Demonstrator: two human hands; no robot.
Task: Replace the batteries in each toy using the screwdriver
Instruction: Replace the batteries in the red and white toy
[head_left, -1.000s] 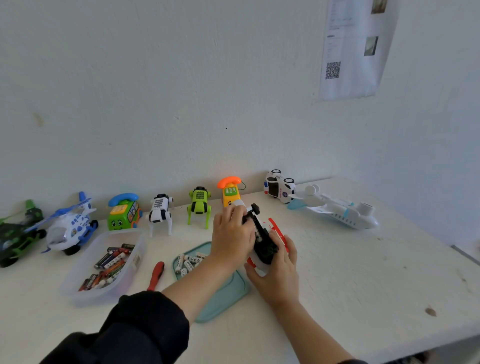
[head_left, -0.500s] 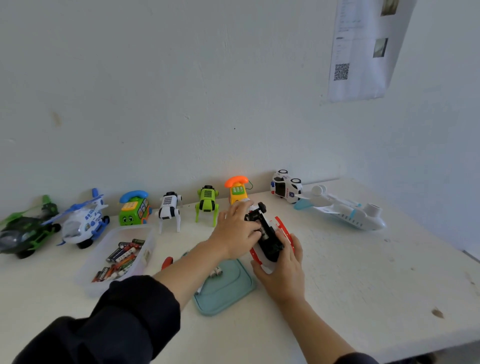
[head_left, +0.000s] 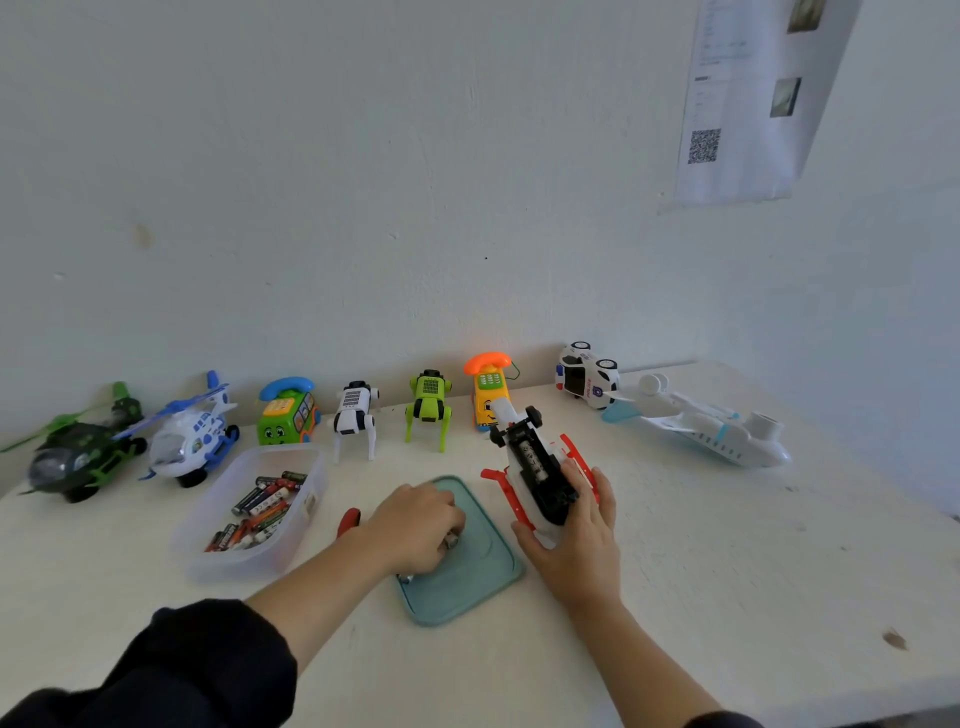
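Over the table (head_left: 727, 545), left hand (head_left: 415, 525) curls; right hand (head_left: 576, 525) cups helicopter (head_left: 535, 467).

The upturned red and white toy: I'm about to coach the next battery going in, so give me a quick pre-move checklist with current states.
1. Red and white toy lies underside up, steadied by the right hand: ok.
2. Battery bay uncovered: ok; at least one cell seems seated.
3. Left hand on the teal tray, fingers curled on a battery: ok.
4. Battery polarity: cannot tell.
5. Screwdriver within reach, red handle peeking beside left wrist: ok.
6. Bay cover and screw location: cannot tell.
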